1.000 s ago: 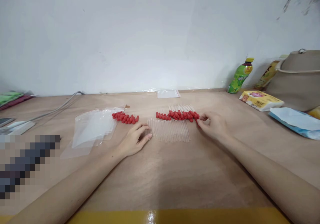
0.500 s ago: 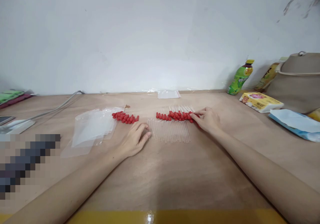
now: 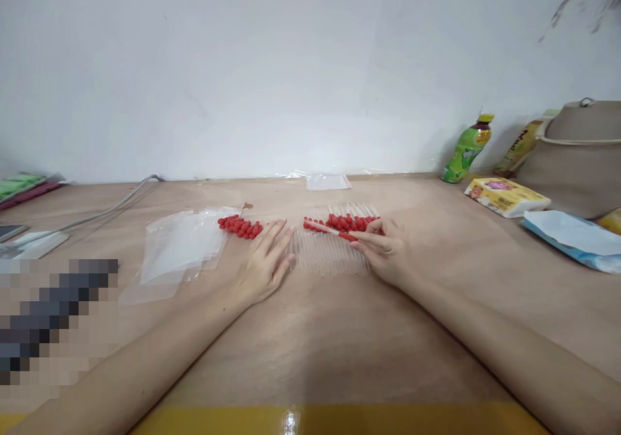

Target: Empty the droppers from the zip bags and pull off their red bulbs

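My right hand (image 3: 392, 253) pinches a dropper (image 3: 332, 230) by its red rubber bulb, with the clear tube pointing left above the row. Beneath it lie clear dropper tubes (image 3: 330, 257) side by side, and a row of red rubber bulbs (image 3: 345, 221) runs behind them. More clear tubes (image 3: 356, 209) show beyond those bulbs. My left hand (image 3: 262, 268) is open, its fingers stretched forward between the tubes and a second cluster of red bulbs (image 3: 240, 227). Part of that cluster is hidden behind its fingers.
Clear plastic bags (image 3: 182, 247) are stacked on the left, with a grey cable (image 3: 123, 199) behind. Another small bag (image 3: 328, 182) lies by the wall. On the right are a green bottle (image 3: 466, 152), a yellow tissue pack (image 3: 507, 197), a blue-white packet (image 3: 577, 238) and a beige bag (image 3: 572, 157).
My right hand has lifted a dropper from the right end of the row and moved slightly left and nearer. My left hand's fingers have straightened forward.
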Motion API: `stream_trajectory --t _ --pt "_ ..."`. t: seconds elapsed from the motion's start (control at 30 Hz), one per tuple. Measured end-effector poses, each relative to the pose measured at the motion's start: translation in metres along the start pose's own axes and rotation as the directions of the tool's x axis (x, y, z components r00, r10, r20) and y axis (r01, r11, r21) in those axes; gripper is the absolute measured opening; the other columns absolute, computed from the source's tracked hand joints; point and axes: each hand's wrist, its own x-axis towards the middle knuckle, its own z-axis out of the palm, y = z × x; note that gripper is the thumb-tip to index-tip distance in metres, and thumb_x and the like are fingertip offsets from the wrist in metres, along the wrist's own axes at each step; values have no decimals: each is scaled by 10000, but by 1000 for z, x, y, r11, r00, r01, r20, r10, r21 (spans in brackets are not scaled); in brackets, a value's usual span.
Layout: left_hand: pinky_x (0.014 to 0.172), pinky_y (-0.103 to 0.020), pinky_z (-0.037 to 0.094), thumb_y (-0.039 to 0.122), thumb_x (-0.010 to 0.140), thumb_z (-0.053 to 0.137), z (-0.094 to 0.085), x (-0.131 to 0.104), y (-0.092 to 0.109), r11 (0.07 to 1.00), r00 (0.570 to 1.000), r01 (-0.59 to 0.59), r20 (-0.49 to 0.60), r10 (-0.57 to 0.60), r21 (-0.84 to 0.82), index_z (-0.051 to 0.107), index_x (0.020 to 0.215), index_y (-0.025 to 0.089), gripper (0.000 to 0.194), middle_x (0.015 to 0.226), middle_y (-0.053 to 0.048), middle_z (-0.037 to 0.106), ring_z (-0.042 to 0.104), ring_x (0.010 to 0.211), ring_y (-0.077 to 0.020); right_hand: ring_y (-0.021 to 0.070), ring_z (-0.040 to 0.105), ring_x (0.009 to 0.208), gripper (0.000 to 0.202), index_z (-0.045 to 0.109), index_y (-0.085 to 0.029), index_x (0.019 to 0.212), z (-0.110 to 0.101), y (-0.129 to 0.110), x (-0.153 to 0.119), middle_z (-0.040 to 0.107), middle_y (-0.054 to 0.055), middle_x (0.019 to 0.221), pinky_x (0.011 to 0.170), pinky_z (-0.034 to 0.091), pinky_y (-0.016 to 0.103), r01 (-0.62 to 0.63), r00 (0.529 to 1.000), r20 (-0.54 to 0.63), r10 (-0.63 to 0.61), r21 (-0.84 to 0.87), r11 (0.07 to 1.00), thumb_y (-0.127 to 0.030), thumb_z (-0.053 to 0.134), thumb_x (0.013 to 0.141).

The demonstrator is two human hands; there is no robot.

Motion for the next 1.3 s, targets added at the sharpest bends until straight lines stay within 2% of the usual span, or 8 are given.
stream_trajectory --t 0.1,0.3,0.4,0.53,0.7,0.8,0.9,1.3 --pt "1012 -483 328 229 854 480 -1 3 5 991 994 -110 -17 112 82 394 1300 194 455 1368 -141 384 319 1285 -291 140 496 742 110 703 -338 844 0 -17 -2 566 0 750 736 344 337 98 994 40 -98 17 995 -299 635 767" --pt "931 -387 449 212 836 538 4 9 11 942 942 -319 -70 327 102 542 1138 172 305 1157 -97 602 499 1158 -231 124 467 716 135 698 -349 859 1 -31 -3 574 -10 733 727 327 317 208 977 44 -211 55 977 -269 627 776" --pt "870 -351 500 201 824 560 8 8 13 940 937 -326 -98 335 99 595 1010 147 197 1004 -69 676 594 1030 -213 122 474 720 152 685 -359 884 2 -31 -4 591 -22 740 741 318 320 238 967 82 -241 45 970 -268 619 780" --pt "831 -338 527 197 828 553 8 8 17 940 938 -319 -104 332 124 606 940 133 139 944 -68 691 638 937 -205 148 520 795 135 672 -290 898 1 -38 -4 640 1 851 777 320 348 221 961 165 -224 36 975 -307 603 783" --pt "840 -308 528 182 842 528 4 11 24 893 901 -407 -74 427 191 598 934 109 137 949 -92 685 628 961 -205 177 563 904 347 618 -207 1035 2 -52 -1 662 47 999 897 309 396 285 933 229 -277 0 959 -435 596 775" --pt "850 -308 524 170 837 533 3 11 25 852 870 -469 -47 492 231 592 942 86 147 981 -110 674 619 978 -213 163 582 920 205 636 -213 956 7 -54 -2 680 23 982 961 276 409 332 928 194 -318 -43 942 -343 589 805" --pt "869 -320 516 155 839 523 4 9 24 847 868 -482 -14 497 225 587 960 63 165 1016 -135 659 606 1002 -224 149 602 895 87 644 -209 852 11 -52 -4 697 -1 929 1000 258 424 384 914 154 -374 -36 923 -253 578 818" --pt "888 -304 511 178 847 512 6 8 22 872 880 -472 0 476 132 605 903 94 137 968 -99 676 613 989 -192 128 643 872 112 633 -163 904 8 -45 -2 707 15 856 1037 358 404 537 838 89 -538 41 843 -183 566 817"
